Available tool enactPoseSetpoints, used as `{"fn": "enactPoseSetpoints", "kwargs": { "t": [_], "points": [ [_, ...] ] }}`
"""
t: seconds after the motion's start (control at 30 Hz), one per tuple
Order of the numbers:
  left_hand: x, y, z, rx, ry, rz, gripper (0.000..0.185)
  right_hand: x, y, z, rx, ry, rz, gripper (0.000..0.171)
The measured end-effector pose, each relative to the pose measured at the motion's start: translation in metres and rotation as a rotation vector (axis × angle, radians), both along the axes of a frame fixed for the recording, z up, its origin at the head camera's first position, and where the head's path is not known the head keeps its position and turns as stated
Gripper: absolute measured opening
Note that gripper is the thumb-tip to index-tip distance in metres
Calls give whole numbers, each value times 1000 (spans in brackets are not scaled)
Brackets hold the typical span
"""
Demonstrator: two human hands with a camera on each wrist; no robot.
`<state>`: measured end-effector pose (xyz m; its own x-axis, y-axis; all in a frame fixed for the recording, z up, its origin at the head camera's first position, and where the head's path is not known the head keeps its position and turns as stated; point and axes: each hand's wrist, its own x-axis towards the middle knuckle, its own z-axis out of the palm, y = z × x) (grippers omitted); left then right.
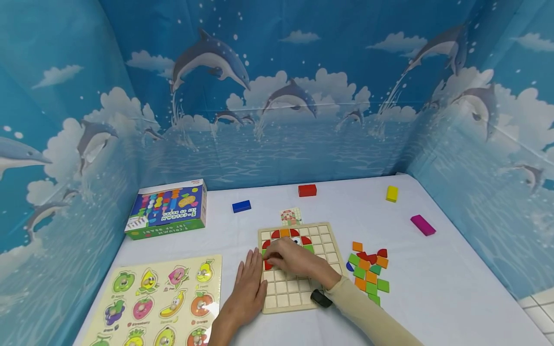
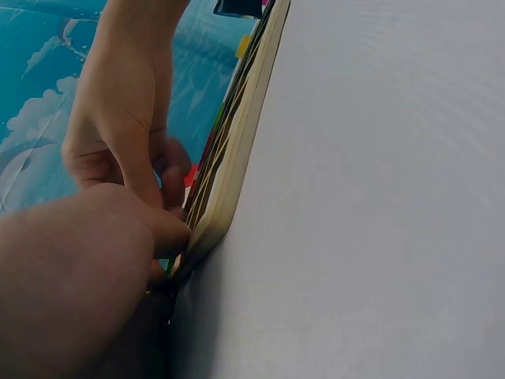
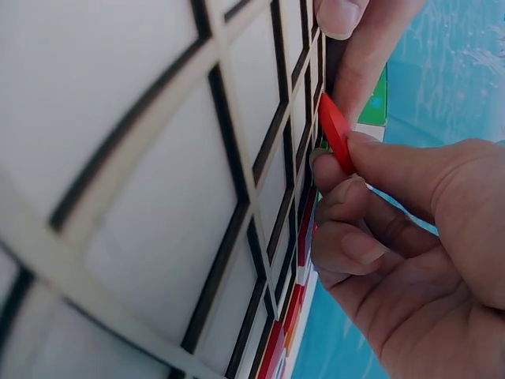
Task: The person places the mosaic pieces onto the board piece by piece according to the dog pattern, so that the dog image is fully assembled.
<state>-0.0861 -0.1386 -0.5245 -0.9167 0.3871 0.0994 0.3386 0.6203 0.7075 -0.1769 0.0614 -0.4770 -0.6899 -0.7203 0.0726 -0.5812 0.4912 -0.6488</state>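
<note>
Red piece point(image 3: 334, 131) is the little curved tile pinched in the right hand point(image 1: 294, 259), over the left side of the wooden grid board point(image 1: 322, 240). Going from left to right on the bench point(image 1: 454, 298): first comes a fruit puzzle board point(image 1: 130, 307) with knobs on each fruit, and behind it a bright box of beads point(image 1: 166, 209). Next is the left hand point(image 1: 248, 286), lying flat with straight fingers against the left edge of the grid board; it looks like it is there to keep the board from sliding. The left wrist view shows its thumb point(image 2: 162, 229) pressed right up to the board's side. Then comes the right hand, with its thumb and finger squeezed tight on the red piece, tipping it on its edge just above an empty square, probably so it can drop in neatly. More red, orange and green tiles already sit in the top rows of the board. A small picture card point(image 1: 290, 216) lies just behind the board, maybe to copy from. To the right of the board is a heap of loose tiles point(image 1: 369, 274) in orange, green and red, close enough to reach. Far back lie a blue block point(image 1: 241, 206), a red block point(image 1: 307, 190), a yellow block point(image 1: 391, 193) and a pink block point(image 1: 422, 225), all well apart.
</note>
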Motion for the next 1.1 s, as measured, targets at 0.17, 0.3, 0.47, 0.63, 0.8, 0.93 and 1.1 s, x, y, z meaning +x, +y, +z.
{"fn": "enactPoseSetpoints", "kwargs": {
  "t": [0.17, 0.3, 0.47, 0.63, 0.8, 0.93, 1.1],
  "points": [
    [1, 0, 3, 0, -20, 2, 68, -1, -4, -1, -10, -16, -33, 9],
    [0, 0, 0, 10, -6, -2, 67, -1, -5, 0, 2, 6, -39, 9],
    [0, 1, 3, -19, -20, 1, 67, 1, -2, 1, -5, -29, -60, 12],
    [-1, -1, 1, -11, -11, 0, 67, 0, 0, 2, -13, -31, -54, 14],
    [-1, -1, -1, -11, -7, -3, 69, 0, -1, 1, 11, 3, -44, 11],
    [0, 0, 0, -5, -6, 4, 68, 0, -2, 1, 25, 34, -40, 10],
    [0, 1, 4, -27, -17, 12, 68, 2, -1, 3, 16, 23, -49, 10]
  ]
}}
